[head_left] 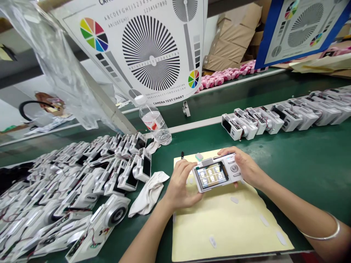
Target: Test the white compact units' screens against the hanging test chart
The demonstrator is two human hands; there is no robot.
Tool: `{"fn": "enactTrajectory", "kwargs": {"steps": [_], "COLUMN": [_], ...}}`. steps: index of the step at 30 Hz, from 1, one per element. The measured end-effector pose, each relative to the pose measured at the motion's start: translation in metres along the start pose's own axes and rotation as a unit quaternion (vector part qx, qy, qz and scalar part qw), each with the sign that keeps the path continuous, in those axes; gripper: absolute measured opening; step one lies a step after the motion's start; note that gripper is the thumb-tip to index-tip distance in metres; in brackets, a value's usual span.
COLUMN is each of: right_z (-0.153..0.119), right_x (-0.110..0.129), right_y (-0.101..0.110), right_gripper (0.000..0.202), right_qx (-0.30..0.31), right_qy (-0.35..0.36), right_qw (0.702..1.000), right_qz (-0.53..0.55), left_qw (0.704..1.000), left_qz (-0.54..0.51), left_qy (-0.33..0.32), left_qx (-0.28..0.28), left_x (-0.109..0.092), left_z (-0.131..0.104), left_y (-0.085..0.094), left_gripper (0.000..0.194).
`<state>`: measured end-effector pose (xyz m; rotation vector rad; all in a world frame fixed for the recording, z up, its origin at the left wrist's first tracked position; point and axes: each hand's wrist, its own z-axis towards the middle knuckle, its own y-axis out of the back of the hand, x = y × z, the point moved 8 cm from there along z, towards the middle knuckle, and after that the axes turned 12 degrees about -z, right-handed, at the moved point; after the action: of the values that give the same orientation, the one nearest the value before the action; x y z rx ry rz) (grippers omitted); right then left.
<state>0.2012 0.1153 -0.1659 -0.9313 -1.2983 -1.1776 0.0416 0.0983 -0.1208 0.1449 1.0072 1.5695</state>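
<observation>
A white camera (218,173) is held up above a yellow sheet (219,226), its lit screen showing a menu of icons. My left hand (182,184) grips its left end, thumb below and fingers at the top edge. At the camera's right end, by the round button, my right hand (245,166) is wrapped round it, the thumb on the back. Small pale pieces (234,200) lie on the sheet, with a green and white block (199,157) behind the camera.
Many partly open white cameras (90,182) crowd the left side; a white cloth (148,193) lies beside them. A water bottle (155,122) stands behind. More cameras (301,113) line the back right. A test chart (153,51) hangs ahead.
</observation>
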Motion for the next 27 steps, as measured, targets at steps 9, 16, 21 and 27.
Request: {"fn": "enactTrajectory", "kwargs": {"steps": [9, 16, 21, 27], "right_z": [0.001, -0.001, -0.001, 0.0], "right_x": [-0.003, 0.006, 0.003, -0.005], "right_y": [0.0, -0.002, -0.004, -0.004], "right_gripper": [0.046, 0.057, 0.06, 0.061], "right_qx": [0.009, 0.055, 0.054, 0.033], "right_qy": [-0.012, -0.009, -0.005, -0.02], "right_qw": [0.999, 0.971, 0.979, 0.98], "right_qz": [0.034, 0.234, 0.196, 0.194], "left_qw": [1.0, 0.979, 0.957, 0.949], "left_qz": [-0.013, -0.105, -0.159, -0.167], "left_qy": [0.02, 0.17, 0.236, 0.263], "left_qx": [0.002, -0.042, -0.047, -0.055], "left_x": [0.003, 0.028, 0.037, 0.038], "left_z": [0.0, -0.004, -0.01, -0.011], "left_y": [0.001, 0.009, 0.007, 0.003], "left_gripper": [0.055, 0.048, 0.044, 0.04]}}
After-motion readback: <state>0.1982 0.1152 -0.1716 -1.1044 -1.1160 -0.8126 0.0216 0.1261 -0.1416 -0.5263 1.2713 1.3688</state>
